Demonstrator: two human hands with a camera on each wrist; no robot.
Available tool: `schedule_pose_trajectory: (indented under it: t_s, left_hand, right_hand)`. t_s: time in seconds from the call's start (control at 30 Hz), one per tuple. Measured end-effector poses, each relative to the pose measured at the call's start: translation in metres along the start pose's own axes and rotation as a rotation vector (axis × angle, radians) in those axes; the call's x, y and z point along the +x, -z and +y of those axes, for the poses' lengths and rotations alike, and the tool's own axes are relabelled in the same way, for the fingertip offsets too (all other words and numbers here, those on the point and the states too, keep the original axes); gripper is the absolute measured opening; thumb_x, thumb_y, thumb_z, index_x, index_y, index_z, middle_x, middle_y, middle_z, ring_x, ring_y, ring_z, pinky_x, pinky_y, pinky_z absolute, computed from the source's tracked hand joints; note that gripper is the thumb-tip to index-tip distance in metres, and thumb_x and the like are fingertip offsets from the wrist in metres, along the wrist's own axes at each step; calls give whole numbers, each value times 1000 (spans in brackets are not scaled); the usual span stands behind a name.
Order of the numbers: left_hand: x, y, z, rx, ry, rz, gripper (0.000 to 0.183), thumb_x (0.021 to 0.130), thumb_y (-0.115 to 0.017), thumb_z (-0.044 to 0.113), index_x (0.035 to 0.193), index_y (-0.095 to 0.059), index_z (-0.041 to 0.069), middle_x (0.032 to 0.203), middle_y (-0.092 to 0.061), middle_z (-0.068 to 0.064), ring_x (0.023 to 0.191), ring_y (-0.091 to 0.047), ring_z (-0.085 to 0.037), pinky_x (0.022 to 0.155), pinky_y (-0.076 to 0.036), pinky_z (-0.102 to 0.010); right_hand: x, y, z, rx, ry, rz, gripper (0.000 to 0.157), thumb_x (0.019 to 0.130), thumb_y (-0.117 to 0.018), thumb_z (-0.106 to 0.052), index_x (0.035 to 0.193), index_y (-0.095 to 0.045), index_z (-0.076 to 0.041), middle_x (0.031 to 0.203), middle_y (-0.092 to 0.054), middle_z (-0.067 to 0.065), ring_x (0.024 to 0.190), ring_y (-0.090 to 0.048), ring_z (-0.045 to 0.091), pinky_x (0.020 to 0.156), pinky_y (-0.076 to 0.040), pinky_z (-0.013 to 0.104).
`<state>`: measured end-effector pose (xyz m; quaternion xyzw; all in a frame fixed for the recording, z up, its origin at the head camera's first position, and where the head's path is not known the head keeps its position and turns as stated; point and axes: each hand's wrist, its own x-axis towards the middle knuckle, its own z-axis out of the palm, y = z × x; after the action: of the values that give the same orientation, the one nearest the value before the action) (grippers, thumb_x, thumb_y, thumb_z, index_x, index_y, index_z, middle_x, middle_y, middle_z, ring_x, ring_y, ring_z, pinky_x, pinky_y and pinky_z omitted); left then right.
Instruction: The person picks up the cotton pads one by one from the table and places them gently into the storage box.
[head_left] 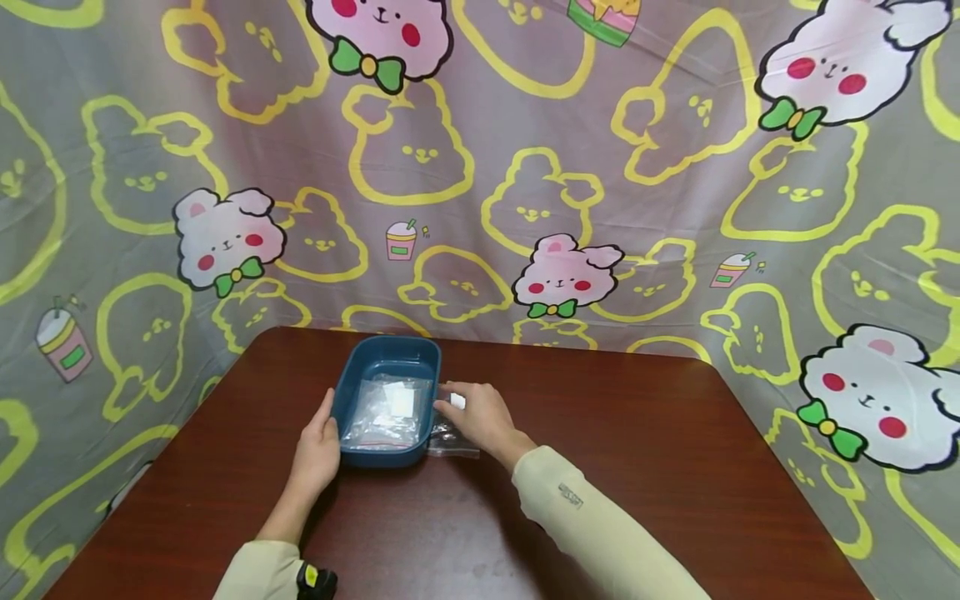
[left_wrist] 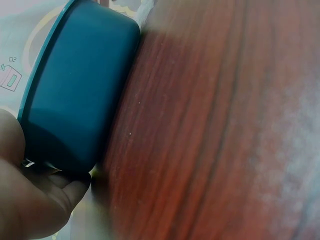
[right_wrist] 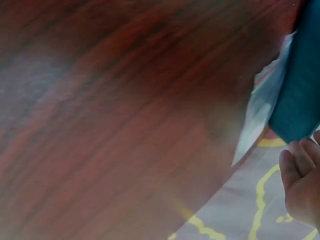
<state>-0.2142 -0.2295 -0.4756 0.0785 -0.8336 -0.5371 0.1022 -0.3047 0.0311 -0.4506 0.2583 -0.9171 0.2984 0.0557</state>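
A deep blue plastic bin [head_left: 386, 458] with rounded corners is on the table, and clear zip bags [head_left: 384, 417] with a white label lie inside it. My left hand [head_left: 318, 450] grips the bin's left side. In the left wrist view its thumb [left_wrist: 9, 135] is by the rim and its fingers [left_wrist: 75, 190] bend in at the lower wall. My right hand [head_left: 483, 417] holds the right side, fingertips at the wall in the right wrist view. Beside the bin, partly hidden by it and this hand, lies another clear zip bag [head_left: 453, 450].
The dark reddish wooden table [head_left: 637, 467] has rounded far corners. A patterned cloth [head_left: 480, 167] with bunny faces and yellow outlines hangs behind it and along both sides. The bin stands near the table's far edge, left of the middle.
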Motion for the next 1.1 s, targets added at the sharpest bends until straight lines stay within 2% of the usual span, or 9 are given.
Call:
schedule_pose_trajectory:
  t_s: [0.1,0.2,0.33,0.43,1.1]
  left_hand:
    - [0,0,0,-4,7,-4,55,108,-30,7,162,-16,11,164,-17,-15,147,-22,-33,120,-17,-53]
    - [-1,0,-1,-6,14,-9,55,108,-29,7,162,-16,12,165,-17,-14,147,-20,-32,120,-16,-52]
    - [-1,-1,-2,-5,11,-2,55,108,-29,7,162,-16,11,165,-17,-16,149,-16,-34,120,-15,-53]
    - [-2,-1,-2,0,2,11,55,108,-30,6,161,-18,9,163,-19,-19,148,-19,-36,119,-17,-55]
    - [2,-2,-1,11,21,6,55,109,-29,9,162,-18,14,164,-19,-13,149,-18,-31,121,-16,-51]
  right_hand:
    - [-4,-2,7,-27,24,5,38,94,-72,-33,127,-73,-14,117,-73,4,106,-69,24,91,-55,41]
    - [-7,-4,14,-55,13,-44,41,93,-74,-32,128,-71,-12,113,-74,7,102,-70,26,89,-55,42]
    - [-12,-6,25,-127,-19,-147,49,90,-75,-35,133,-68,-12,132,-66,8,114,-65,28,95,-52,44]
    - [-16,-7,31,-173,-24,-190,53,89,-76,-35,135,-66,-12,144,-57,7,122,-60,31,99,-50,45]
    - [-19,-6,37,-177,-24,-179,51,92,-74,-36,136,-65,-12,146,-55,6,125,-59,30,101,-49,44]
